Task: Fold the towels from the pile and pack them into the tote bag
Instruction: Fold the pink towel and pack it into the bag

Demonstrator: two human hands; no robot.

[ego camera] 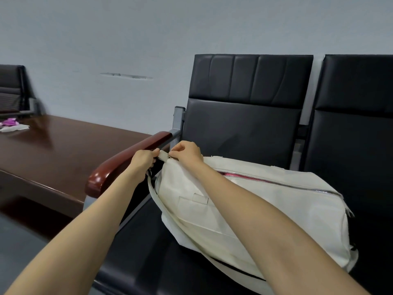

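Far left of the bag, on the table, lies some purple and white cloth; whether that is the towel pile we cannot tell. Just left of the bag, beside the armrest, our left hand is clenched round the bag's end tab. Touching that tab from the other side, our right hand pinches something small at the left end of the zip, most likely the pull, though the fingers hide it. The bag itself lies on its side on the chair seat, with pink showing along the zip's middle stretch, so we judge the step in hand is working the zip. To do it well we should pull the tab taut away from the bag, so the teeth run straight, and draw the pull along the bag's top in one even line, not upward. The loose strap hanging at the bag's left end should be kept out of the teeth.
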